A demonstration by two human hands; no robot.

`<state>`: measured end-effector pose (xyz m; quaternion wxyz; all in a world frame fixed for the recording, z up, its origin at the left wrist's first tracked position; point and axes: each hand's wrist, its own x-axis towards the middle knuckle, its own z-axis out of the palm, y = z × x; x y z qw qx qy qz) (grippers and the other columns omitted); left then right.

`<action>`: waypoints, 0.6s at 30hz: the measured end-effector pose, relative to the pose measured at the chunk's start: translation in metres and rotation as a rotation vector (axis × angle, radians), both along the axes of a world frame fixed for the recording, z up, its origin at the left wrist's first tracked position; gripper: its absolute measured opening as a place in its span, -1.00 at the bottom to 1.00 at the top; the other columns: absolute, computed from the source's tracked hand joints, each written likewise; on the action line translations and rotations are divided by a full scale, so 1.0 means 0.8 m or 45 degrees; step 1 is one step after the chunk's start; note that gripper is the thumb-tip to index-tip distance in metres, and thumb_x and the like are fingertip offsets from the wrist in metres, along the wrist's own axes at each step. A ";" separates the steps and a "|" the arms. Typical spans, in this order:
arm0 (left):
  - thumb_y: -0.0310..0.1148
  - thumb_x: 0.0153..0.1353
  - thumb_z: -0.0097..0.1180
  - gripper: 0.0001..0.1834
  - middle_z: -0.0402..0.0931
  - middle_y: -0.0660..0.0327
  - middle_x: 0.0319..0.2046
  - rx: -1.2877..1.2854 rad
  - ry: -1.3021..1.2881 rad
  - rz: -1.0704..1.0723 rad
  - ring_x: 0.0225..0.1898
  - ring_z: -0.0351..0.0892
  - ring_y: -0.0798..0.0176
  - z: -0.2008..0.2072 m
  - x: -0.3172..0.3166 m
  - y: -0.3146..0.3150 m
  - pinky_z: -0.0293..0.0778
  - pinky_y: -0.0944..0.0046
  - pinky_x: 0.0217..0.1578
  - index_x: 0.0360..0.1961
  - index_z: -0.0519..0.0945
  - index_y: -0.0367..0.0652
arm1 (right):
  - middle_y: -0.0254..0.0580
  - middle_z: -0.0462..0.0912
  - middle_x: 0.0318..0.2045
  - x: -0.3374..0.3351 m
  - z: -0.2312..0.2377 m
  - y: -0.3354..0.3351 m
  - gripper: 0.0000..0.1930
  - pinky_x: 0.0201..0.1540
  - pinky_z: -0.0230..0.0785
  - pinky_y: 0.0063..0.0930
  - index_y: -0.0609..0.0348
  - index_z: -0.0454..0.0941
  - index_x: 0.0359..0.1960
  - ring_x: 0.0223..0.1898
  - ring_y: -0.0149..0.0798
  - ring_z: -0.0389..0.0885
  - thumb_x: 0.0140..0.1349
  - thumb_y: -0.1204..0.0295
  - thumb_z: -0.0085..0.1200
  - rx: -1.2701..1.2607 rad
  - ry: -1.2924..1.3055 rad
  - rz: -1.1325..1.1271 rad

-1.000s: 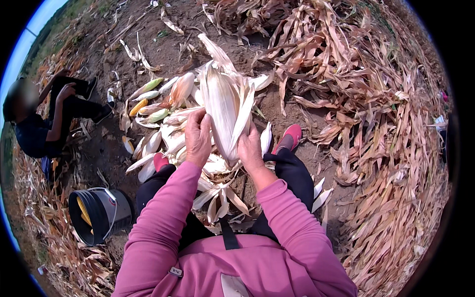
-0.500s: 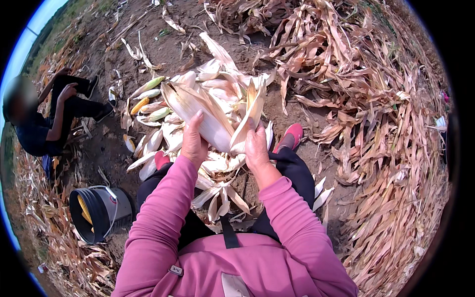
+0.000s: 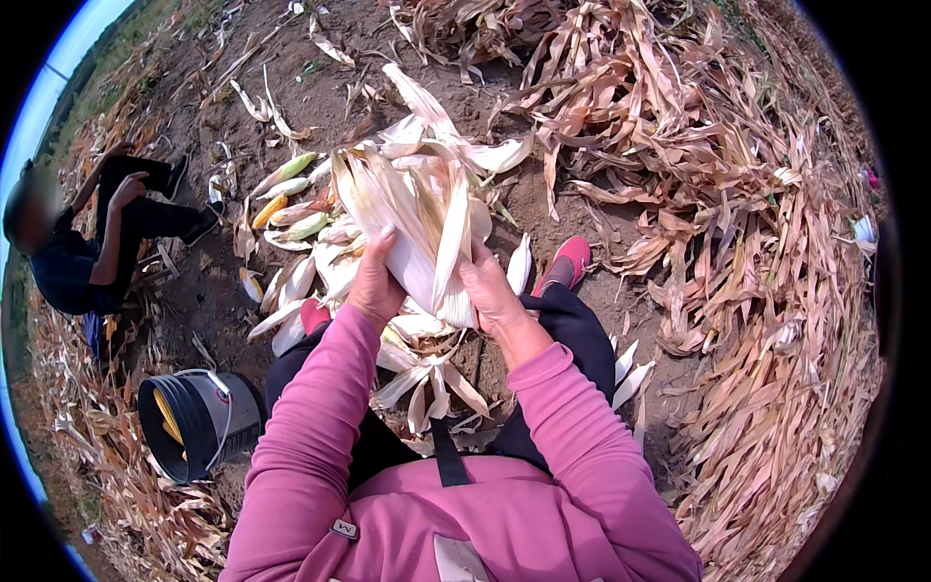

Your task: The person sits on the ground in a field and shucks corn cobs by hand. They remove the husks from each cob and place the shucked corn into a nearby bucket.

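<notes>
I saw bare brown soil (image 3: 291, 107) carrying everything. Directly on it, in front of my knees, lay a heap of pale husks (image 3: 427, 373), and beyond that a loose row of corn ears (image 3: 291, 209), some green-wrapped, one showing yellow kernels. A dark bucket (image 3: 189, 427) lay tipped on its side on the ground to my left, near the edge of some dry litter. Along the right side a thick bank of dried corn stalks and leaves (image 3: 766, 320) covered the soil, and more of it was piled at the top. Another person (image 3: 87, 252) sat on the ground at the far left.
</notes>
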<state>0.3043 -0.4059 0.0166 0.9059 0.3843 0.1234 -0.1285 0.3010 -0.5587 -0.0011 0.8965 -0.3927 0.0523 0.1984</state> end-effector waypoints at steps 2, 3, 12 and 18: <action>0.00 0.05 0.18 -0.21 0.37 0.05 0.09 0.017 0.000 -0.004 0.11 0.38 0.04 0.000 0.000 0.000 0.26 0.02 0.17 0.22 0.21 -0.18 | -0.25 0.53 -0.08 0.001 -0.001 0.001 -0.52 -0.07 0.40 -0.53 0.22 0.29 0.16 -0.10 -0.41 0.50 0.25 0.34 0.09 -0.022 -0.023 -0.033; -0.01 0.05 0.18 -0.21 0.37 0.05 0.09 0.026 0.000 -0.006 0.11 0.38 0.04 -0.001 0.001 0.000 0.26 0.03 0.17 0.22 0.21 -0.19 | -0.26 0.52 -0.07 0.001 -0.004 0.000 -0.53 -0.06 0.39 -0.52 0.21 0.29 0.16 -0.10 -0.41 0.50 0.26 0.36 0.08 -0.033 -0.020 -0.059; -0.06 0.11 0.19 -0.36 0.44 0.16 -0.05 0.086 0.114 0.467 -0.03 0.46 0.15 0.007 0.018 0.012 0.37 0.09 0.04 0.14 0.29 -0.15 | -0.27 0.55 -0.23 0.006 -0.005 -0.020 -0.74 0.00 0.38 -0.34 0.15 0.41 -0.02 -0.16 -0.29 0.53 0.31 0.34 -0.02 0.114 0.004 -0.361; 0.07 0.07 0.20 -0.31 0.45 0.18 -0.04 0.076 0.106 0.583 -0.01 0.44 0.15 0.016 0.028 0.033 0.35 0.09 0.07 0.12 0.35 -0.13 | -0.47 0.21 -0.80 0.008 0.027 -0.032 -0.69 -0.48 0.03 -0.62 0.04 0.29 -0.50 -0.69 -0.52 0.11 0.28 0.13 -0.06 0.597 -0.131 0.235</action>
